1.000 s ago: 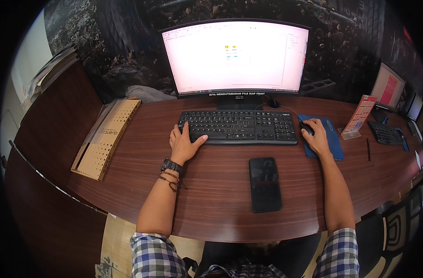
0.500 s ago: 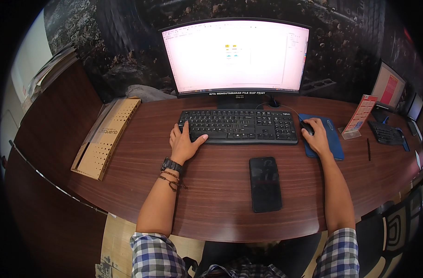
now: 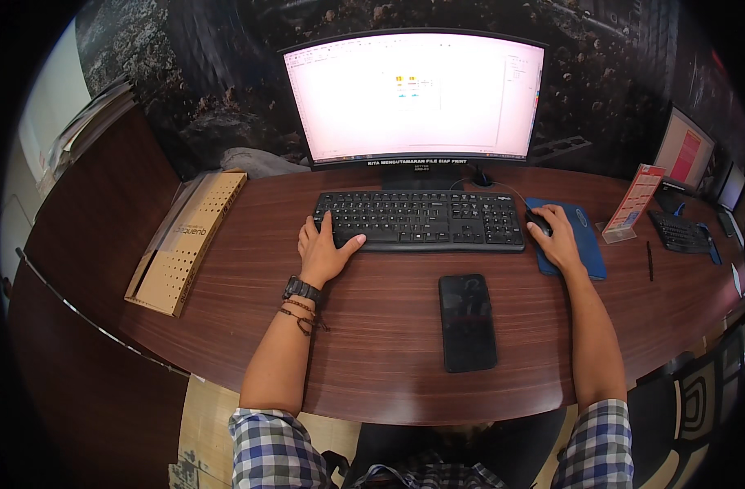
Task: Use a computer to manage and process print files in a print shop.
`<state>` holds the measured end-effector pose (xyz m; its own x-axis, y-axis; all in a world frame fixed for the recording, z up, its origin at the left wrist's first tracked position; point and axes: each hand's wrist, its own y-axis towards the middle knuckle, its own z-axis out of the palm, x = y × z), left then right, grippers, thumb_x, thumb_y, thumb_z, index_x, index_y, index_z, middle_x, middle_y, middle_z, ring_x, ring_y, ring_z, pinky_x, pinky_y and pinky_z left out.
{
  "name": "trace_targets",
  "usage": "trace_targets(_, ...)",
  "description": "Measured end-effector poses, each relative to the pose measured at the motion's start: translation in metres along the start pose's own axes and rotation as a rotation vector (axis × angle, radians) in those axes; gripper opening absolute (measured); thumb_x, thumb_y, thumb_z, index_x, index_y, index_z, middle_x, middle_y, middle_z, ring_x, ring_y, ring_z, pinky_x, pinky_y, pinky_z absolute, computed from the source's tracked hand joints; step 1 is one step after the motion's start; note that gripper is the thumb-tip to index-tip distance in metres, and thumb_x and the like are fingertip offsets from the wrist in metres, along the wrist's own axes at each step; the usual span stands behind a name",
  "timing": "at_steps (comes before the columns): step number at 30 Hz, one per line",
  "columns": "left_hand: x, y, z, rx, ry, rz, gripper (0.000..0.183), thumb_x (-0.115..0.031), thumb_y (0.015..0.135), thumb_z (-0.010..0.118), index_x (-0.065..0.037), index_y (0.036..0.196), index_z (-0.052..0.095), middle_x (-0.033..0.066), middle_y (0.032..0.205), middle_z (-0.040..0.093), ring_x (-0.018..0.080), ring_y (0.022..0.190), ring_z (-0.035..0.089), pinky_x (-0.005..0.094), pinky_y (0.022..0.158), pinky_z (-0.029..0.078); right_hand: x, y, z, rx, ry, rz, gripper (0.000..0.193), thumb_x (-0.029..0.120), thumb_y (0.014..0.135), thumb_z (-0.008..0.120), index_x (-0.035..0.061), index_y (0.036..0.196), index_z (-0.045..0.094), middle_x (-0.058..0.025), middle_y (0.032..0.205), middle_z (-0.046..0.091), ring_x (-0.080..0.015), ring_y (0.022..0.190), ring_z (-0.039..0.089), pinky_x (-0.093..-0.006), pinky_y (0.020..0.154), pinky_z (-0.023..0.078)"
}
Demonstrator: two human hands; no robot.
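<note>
My left hand (image 3: 324, 250) rests with fingers spread on the left end of the black keyboard (image 3: 425, 220), thumb at its front edge. A dark watch and beaded bracelets circle that wrist. To the right of the keyboard, my right hand (image 3: 556, 236) curls over a black computer mouse (image 3: 540, 223) on the blue mouse pad (image 3: 586, 248); the hand covers part of the mouse. Behind the keyboard, a wide curved monitor (image 3: 413, 122) is lit, with a mostly white page and small yellow and blue shapes.
A black phone (image 3: 468, 323) lies face up between my forearms. On the left is a flat cardboard box (image 3: 189, 244) beside a brown partition. A red and white card stand (image 3: 631, 204), a dark pen (image 3: 650, 261), a second keyboard (image 3: 682, 234) and another screen (image 3: 682, 155) are on the right.
Small marks have appeared beside the yellow shapes on the monitor, and the shapes sit slightly differently. Both hands stay in nearly the same places.
</note>
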<state>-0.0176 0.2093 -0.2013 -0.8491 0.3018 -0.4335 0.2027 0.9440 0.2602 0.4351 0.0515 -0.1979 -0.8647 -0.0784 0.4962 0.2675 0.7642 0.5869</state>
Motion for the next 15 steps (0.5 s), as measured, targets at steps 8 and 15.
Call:
trace_targets(8,-0.0002,0.0000,-0.0001,0.005,0.005,-0.005,0.104,-0.072,0.084,0.068,-0.004,0.156,0.036,0.0358,0.160,0.022,0.0507,0.149,0.018,0.0597,0.119,0.021,-0.0045,0.0007,0.0000,-0.033,-0.032,0.027,0.035,0.021,0.086,0.070,0.0028,0.115,0.071,-0.0180,0.121,0.061,-0.0383,0.112,0.062,-0.0423,0.096,0.050)
trace_targets(15,0.0000,0.0000,0.0005,-0.005,0.004,-0.004,0.103,-0.072,0.084,0.068,-0.006,0.156,0.037,0.0356,0.159,0.022,0.0508,0.149,0.019,0.0597,0.119,0.022,-0.0038,0.0004,-0.0007,-0.037,-0.038,0.037,0.033,0.020,0.084,0.068,0.0022,0.112,0.071,-0.0167,0.120,0.061,-0.0376,0.110,0.063,-0.0424,0.095,0.050)
